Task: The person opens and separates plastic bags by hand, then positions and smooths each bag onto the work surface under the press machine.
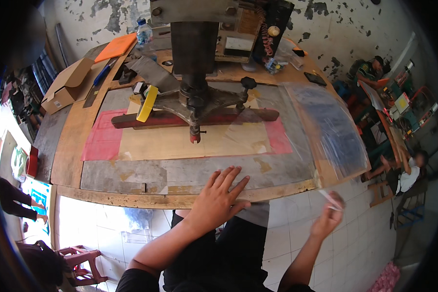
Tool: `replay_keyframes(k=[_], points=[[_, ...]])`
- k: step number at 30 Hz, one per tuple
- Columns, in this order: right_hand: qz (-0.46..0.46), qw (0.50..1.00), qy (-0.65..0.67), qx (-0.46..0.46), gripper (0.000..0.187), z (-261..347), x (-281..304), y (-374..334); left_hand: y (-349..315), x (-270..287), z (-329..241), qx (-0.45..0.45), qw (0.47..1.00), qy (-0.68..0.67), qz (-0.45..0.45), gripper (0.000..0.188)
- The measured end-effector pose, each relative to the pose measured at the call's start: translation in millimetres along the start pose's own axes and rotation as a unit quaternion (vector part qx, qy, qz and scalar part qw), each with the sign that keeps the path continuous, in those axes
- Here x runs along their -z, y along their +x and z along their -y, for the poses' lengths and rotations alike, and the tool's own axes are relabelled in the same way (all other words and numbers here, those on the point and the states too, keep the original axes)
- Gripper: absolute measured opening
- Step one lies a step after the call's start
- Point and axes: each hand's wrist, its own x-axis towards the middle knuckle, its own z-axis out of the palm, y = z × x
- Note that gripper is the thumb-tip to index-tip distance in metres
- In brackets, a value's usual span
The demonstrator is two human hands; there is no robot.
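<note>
My left hand point(221, 197) lies with fingers spread at the front edge of the worktable, partly over its grey metal plate point(185, 173). To the right, just off the table's edge, my right hand point(326, 219) is closed in a pinch on a thin whitish strip point(332, 200), blurred, its kind unclear. Ahead stands a press point(194, 95) with a long dark red bar point(228, 118) beneath it. Below the bar lies a cream sheet point(180, 146) with pink ends. Some clear plastic film point(248, 131) covers part of its right side.
A stack of clear plastic sheets point(333, 131) lies at the table's right. Yellow tape point(147, 103) hangs by the press. At the left are a cardboard box point(70, 85) and a blue cutter point(103, 72); a bottle point(144, 33) stands behind. Other people sit at the right; another's hands show at far left.
</note>
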Motion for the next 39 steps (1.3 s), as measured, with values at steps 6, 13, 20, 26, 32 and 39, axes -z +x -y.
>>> replay_keyframes(k=[6, 13, 20, 26, 32, 39], points=[[-0.01, 0.968, -0.194, -0.157, 0.041, -19, 61, -17, 3, 2, -15, 0.029, 0.999, -0.038, 0.007, 0.037], [0.514, 0.664, -0.292, -0.458, 0.036, 38, 37, -29, -21, 5, -2, 0.191, 0.836, -0.476, -0.195, 0.039], [0.385, 0.9, -0.181, 0.09, 0.075, 67, -67, -56, -29, 34, -15, 0.195, 0.576, -0.723, -0.328, 0.069], [0.437, 0.856, -0.256, 0.106, 0.09, 43, -98, -81, -88, 54, 11, 0.266, 0.593, -0.666, -0.367, 0.068], [0.434, 0.863, -0.225, 0.126, 0.08, 53, -87, -68, -143, 72, 30, 0.248, 0.719, -0.131, -0.636, 0.079], [0.431, 0.866, -0.216, 0.131, 0.069, 66, -85, -55, -96, 52, -22, 0.133, 0.991, -0.027, -0.009, 0.076]])
